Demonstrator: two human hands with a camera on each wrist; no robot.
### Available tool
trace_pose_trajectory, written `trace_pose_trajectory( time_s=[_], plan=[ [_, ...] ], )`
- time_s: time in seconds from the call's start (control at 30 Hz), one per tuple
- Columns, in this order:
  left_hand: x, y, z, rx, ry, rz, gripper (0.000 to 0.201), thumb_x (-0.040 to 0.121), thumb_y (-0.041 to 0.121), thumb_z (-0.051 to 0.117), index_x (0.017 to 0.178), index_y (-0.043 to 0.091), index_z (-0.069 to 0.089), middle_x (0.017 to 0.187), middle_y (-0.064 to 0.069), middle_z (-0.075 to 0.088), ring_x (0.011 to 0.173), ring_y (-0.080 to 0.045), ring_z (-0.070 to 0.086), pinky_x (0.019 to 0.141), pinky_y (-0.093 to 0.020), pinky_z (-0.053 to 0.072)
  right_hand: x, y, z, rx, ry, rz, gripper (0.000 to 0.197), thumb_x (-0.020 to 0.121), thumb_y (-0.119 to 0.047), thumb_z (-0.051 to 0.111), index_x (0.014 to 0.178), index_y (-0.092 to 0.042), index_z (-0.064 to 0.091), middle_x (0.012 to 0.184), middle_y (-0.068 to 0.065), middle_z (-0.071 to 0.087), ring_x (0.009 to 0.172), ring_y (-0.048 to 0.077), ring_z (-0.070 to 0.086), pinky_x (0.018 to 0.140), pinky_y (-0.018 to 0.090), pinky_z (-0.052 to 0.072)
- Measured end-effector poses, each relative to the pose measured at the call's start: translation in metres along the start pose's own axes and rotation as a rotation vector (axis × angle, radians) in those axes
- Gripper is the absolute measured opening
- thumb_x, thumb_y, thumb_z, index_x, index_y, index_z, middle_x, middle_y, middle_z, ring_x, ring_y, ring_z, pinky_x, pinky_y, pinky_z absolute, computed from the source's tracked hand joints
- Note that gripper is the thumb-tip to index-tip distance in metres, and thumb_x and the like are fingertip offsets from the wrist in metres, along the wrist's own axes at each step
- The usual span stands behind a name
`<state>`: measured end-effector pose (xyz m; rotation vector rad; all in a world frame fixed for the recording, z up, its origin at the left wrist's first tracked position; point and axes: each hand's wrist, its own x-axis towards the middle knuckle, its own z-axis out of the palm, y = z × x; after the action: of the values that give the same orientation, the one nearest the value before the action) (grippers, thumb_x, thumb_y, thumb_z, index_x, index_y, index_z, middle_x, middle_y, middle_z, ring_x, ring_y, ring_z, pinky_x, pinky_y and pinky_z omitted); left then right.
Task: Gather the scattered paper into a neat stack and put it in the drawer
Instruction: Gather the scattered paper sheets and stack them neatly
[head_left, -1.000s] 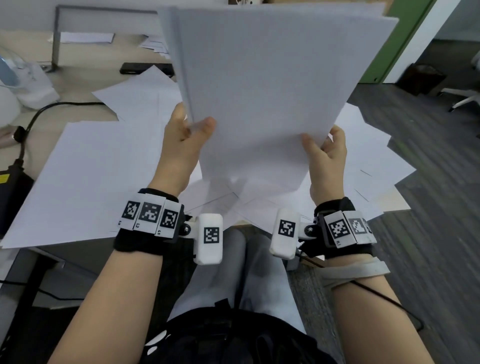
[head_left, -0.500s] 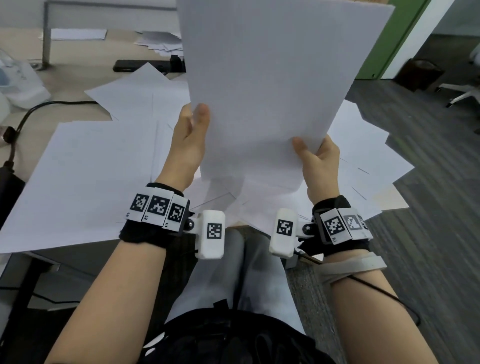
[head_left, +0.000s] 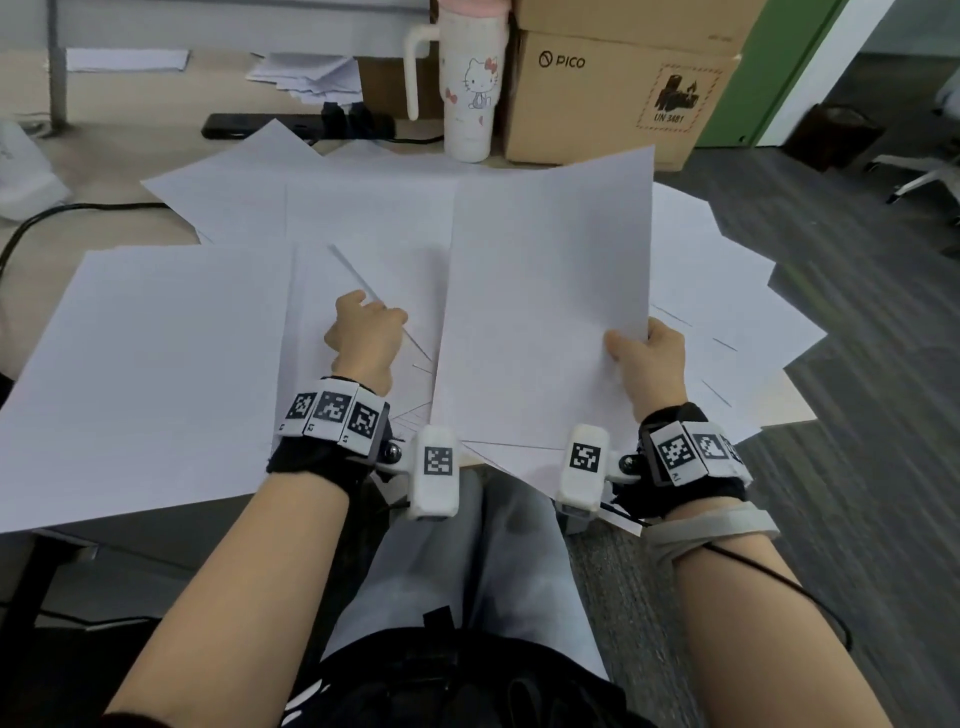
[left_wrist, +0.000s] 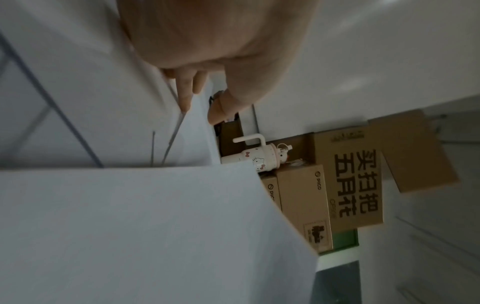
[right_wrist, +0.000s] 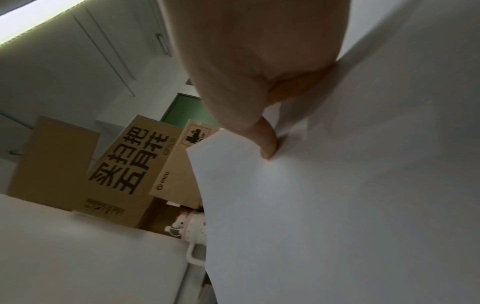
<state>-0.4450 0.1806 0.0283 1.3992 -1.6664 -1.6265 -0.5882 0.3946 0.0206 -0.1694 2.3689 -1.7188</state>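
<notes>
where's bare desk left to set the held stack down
Bare desk shows only at the far left, between the black cable and power strip. The middle and right are covered by loose sheets; mug and boxes crowd the back.

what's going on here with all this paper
A person at a desk is gathering loose white sheets. The right hand pinches a held stack by its near right corner, low over the desk. The left hand reaches into the scattered sheets, fingers at one sheet's edge. Most of the paper lies spread out; no drawer is in view.
</notes>
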Motion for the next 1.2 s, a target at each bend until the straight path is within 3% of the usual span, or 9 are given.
trace_pose_trajectory(
  time_s=[0.13, 0.33, 0.4, 0.47, 0.57, 0.73, 0.9, 1.0, 1.2],
  plan=[
    [0.01, 0.006, 0.005, 0.061, -0.01, -0.051, 0.004, 0.087, 0.019, 0.061, 0.085, 0.018, 0.058, 0.11, -0.012, 0.059, 0.125, -0.029, 0.041, 0.061, -0.023, 0.035, 0.001, 0.01, 0.002, -0.103, -0.026, 0.06, 0.022, 0.079, -0.005, 0.056, 0.063, -0.018, 0.049, 0.062, -0.001, 0.051, 0.068, 0.023, 0.047, 0.066, 0.031, 0.039],
    [0.009, 0.014, 0.006, 0.166, -0.042, 0.018, 0.027, 0.091, 0.021, 0.054, 0.064, 0.021, 0.053, 0.079, -0.005, 0.056, 0.109, -0.023, 0.037, 0.061, -0.018, 0.033, 0.001, 0.007, 0.0, -0.093, -0.044, 0.09, 0.014, 0.079, -0.006, 0.057, 0.068, -0.014, 0.053, 0.069, 0.003, 0.055, 0.071, 0.022, 0.049, 0.07, 0.034, 0.042],
    [0.013, 0.014, 0.003, 0.145, -0.065, 0.04, 0.021, 0.087, 0.022, 0.055, 0.066, 0.018, 0.054, 0.088, -0.012, 0.061, 0.105, -0.025, 0.048, 0.075, -0.026, 0.046, -0.001, 0.002, 0.0, -0.052, -0.067, 0.082, 0.004, 0.08, -0.003, 0.056, 0.08, 0.0, 0.058, 0.077, 0.01, 0.056, 0.073, 0.02, 0.05, 0.069, 0.034, 0.042],
    [0.011, 0.017, -0.003, 0.092, -0.094, 0.1, 0.018, 0.088, 0.013, 0.053, 0.071, 0.012, 0.05, 0.078, -0.01, 0.053, 0.077, -0.021, 0.049, 0.066, -0.025, 0.041, -0.001, -0.005, -0.002, -0.009, -0.089, 0.053, 0.021, 0.08, -0.002, 0.055, 0.093, 0.015, 0.055, 0.08, 0.01, 0.054, 0.073, 0.019, 0.047, 0.067, 0.032, 0.039],
    [0.009, 0.019, -0.015, 0.058, -0.094, 0.164, 0.024, 0.093, 0.001, 0.045, 0.072, 0.012, 0.049, 0.075, -0.007, 0.047, 0.063, -0.016, 0.04, 0.058, -0.025, 0.034, -0.002, -0.021, -0.002, 0.041, -0.123, 0.005, 0.014, 0.078, -0.005, 0.057, 0.086, 0.007, 0.057, 0.08, 0.009, 0.05, 0.073, 0.017, 0.044, 0.064, 0.03, 0.037],
    [-0.001, 0.013, -0.031, 0.119, -0.226, 0.135, 0.019, 0.098, 0.004, 0.043, 0.098, 0.013, 0.059, 0.086, -0.003, 0.06, 0.073, -0.014, 0.056, 0.067, -0.024, 0.046, -0.001, -0.03, 0.009, 0.002, -0.142, -0.006, 0.017, 0.081, -0.005, 0.056, 0.067, -0.012, 0.05, 0.071, 0.006, 0.051, 0.067, 0.019, 0.045, 0.058, 0.025, 0.037],
    [-0.004, -0.005, -0.034, 0.154, -0.269, 0.006, 0.012, 0.098, 0.022, 0.038, 0.097, 0.018, 0.049, 0.091, -0.006, 0.045, 0.083, -0.022, 0.042, 0.076, -0.034, 0.034, -0.011, -0.026, 0.028, -0.17, -0.16, 0.022, 0.034, 0.084, -0.003, 0.05, 0.056, -0.016, 0.037, 0.057, -0.002, 0.04, 0.053, 0.014, 0.037, 0.046, 0.02, 0.028],
    [-0.01, -0.008, -0.032, 0.184, -0.298, -0.052, 0.041, 0.098, 0.038, 0.041, 0.128, 0.01, 0.045, 0.122, -0.003, 0.053, 0.112, -0.023, 0.051, 0.101, -0.037, 0.039, -0.015, -0.027, 0.034, -0.206, -0.149, 0.013, 0.034, 0.085, -0.002, 0.048, 0.056, -0.014, 0.034, 0.057, -0.002, 0.038, 0.051, 0.014, 0.034, 0.043, 0.02, 0.026],
    [-0.023, -0.004, -0.026, 0.066, -0.317, 0.124, 0.038, 0.096, 0.004, 0.048, 0.134, 0.009, 0.042, 0.127, -0.004, 0.057, 0.115, -0.021, 0.056, 0.097, -0.032, 0.045, -0.019, -0.026, 0.036, -0.113, -0.157, 0.07, 0.024, 0.083, -0.002, 0.047, 0.062, -0.011, 0.038, 0.063, 0.004, 0.04, 0.06, 0.019, 0.036, 0.057, 0.025, 0.03]
  ],
)
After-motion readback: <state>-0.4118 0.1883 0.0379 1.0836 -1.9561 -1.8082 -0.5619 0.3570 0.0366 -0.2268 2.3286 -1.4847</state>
